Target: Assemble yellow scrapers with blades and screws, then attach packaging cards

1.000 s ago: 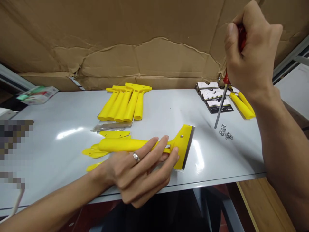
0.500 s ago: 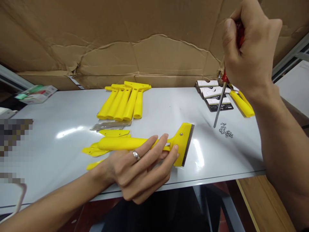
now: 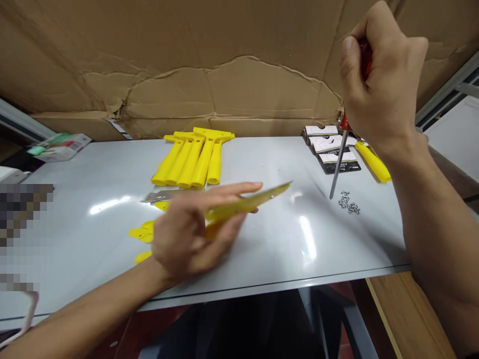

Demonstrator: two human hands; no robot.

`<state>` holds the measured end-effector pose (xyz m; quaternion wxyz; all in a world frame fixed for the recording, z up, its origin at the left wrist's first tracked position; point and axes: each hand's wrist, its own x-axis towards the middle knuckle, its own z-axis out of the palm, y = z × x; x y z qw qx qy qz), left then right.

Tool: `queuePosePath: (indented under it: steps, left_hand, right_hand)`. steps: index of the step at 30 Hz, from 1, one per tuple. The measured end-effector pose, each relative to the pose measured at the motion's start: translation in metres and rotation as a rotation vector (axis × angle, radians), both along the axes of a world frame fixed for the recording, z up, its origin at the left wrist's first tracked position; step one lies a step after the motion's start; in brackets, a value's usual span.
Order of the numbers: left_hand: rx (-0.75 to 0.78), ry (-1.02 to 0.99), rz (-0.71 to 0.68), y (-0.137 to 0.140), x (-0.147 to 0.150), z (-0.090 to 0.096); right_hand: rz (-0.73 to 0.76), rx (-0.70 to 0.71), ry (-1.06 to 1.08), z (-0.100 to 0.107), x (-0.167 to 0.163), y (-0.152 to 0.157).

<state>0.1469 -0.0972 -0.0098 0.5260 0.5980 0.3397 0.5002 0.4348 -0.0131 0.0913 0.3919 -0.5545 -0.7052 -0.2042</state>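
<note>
My left hand (image 3: 198, 229) grips a yellow scraper (image 3: 258, 199), turned nearly edge-on and smeared by motion above the table. Its handle is mostly hidden by my fingers. In my right hand (image 3: 385, 80), raised at the upper right, is a screwdriver (image 3: 338, 167) with a red handle, its shaft pointing down. The screwdriver's tip is close to a small pile of screws (image 3: 349, 203). Left of my left hand lie flat yellow plates (image 3: 142, 232), partly covered by the hand. Behind it are thin metal blades (image 3: 164, 194).
Several yellow scraper handles (image 3: 192, 159) lie in a row at the back. Black and white packs (image 3: 333, 149) and another yellow scraper (image 3: 374, 162) are at the back right. A small box (image 3: 65, 146) sits back left. Cardboard (image 3: 224, 94) stands behind the white table (image 3: 262, 259).
My left hand has rolled over and the scraper has gone from lying face-up to nearly edge-on. My right hand with the screwdriver has barely shifted.
</note>
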Motion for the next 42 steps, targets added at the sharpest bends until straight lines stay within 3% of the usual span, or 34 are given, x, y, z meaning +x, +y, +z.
queuePosePath:
  steps: [3,10,17,27,31,35,42]
  left_hand:
    - [0.1,-0.087,0.05,0.005,0.005,0.012]
    - [-0.048,-0.131,-0.033,0.014,0.009,0.018]
    - [-0.081,-0.101,-0.014,0.006,0.012,0.022]
    - [-0.386,0.004,0.004,0.023,0.005,0.019]
    - [-0.419,-0.031,-0.136,0.029,0.0,0.018]
    - [-0.37,-0.116,-0.236,0.031,-0.002,0.02]
    - [-0.169,-0.15,-0.085,0.025,-0.002,0.025]
  right_hand:
    - [-0.001,-0.004,-0.005,0.0,0.0,0.0]
    - [0.026,0.011,-0.009,-0.002,0.001,0.001]
    - [0.008,0.006,0.001,0.001,-0.001,0.0]
    - [-0.083,0.003,-0.048,-0.002,0.002,0.003]
    - [-0.11,-0.003,-0.041,0.001,0.007,0.006]
    - [-0.118,0.01,-0.018,-0.001,0.02,0.012]
    - [-0.206,-0.074,-0.05,-0.009,0.043,0.031]
